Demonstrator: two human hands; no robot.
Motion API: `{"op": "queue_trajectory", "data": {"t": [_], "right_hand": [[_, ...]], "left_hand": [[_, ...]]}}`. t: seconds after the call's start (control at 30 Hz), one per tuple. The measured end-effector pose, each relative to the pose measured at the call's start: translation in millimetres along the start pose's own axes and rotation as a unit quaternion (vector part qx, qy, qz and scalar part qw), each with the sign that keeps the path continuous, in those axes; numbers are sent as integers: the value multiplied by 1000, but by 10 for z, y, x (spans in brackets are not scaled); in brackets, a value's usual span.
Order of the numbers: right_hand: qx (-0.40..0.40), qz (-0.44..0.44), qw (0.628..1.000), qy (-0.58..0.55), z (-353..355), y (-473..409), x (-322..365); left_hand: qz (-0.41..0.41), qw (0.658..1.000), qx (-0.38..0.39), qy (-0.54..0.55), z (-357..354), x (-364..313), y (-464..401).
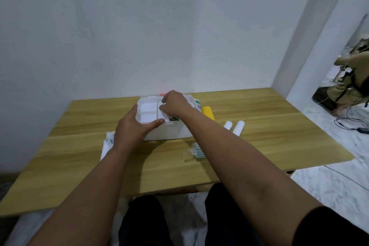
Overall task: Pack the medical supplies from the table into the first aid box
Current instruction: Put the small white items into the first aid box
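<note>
The white first aid box (169, 132) stands open in the middle of the wooden table. Its white inner tray (148, 109) has several compartments. My left hand (134, 126) grips the box's front left corner, thumb lying along the front rim. My right hand (175, 104) hovers over the tray's right half, thumb and fingers pinched at the tray's middle divider. A green-printed item (173, 119) shows in the box under my right wrist. Loose supplies lie around: a yellow roll (208, 113), two white rolls (228, 125) (239, 128), a teal packet (196, 151), a white packet (108, 144).
A white bottle with a green label (198, 104) stands just right of the box, and something pink (162, 94) peeks out behind it. The table (279, 126) abuts the wall at the back. Cables (351, 124) lie on the floor to the right.
</note>
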State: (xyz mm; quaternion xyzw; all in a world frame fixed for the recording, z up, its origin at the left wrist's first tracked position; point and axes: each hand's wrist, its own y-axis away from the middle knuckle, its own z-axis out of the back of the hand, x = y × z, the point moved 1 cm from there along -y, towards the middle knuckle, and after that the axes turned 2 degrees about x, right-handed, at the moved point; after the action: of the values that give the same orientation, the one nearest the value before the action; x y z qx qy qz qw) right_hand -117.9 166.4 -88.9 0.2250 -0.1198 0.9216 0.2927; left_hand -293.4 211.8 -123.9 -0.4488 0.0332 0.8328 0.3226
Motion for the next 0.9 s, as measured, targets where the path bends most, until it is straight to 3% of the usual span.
{"op": "queue_trajectory", "data": {"t": [0.17,0.37,0.47,0.67,0.9], "right_hand": [[-65,1,995,-72,470,35,-241],[-110,-54,991,-59,850,125,-737],[-85,-88,992,-24,876,252,-940],[37,-169,981,89,672,463,-1167],[33,-176,979,99,564,517,-1167]], "left_hand": [[10,1000,12,-1,3,23,-17],[13,1000,7,8,-3,14,-20],[8,1000,9,12,-2,29,-20],[9,1000,22,4,8,58,-34],[20,999,29,-8,-5,90,-57]]}}
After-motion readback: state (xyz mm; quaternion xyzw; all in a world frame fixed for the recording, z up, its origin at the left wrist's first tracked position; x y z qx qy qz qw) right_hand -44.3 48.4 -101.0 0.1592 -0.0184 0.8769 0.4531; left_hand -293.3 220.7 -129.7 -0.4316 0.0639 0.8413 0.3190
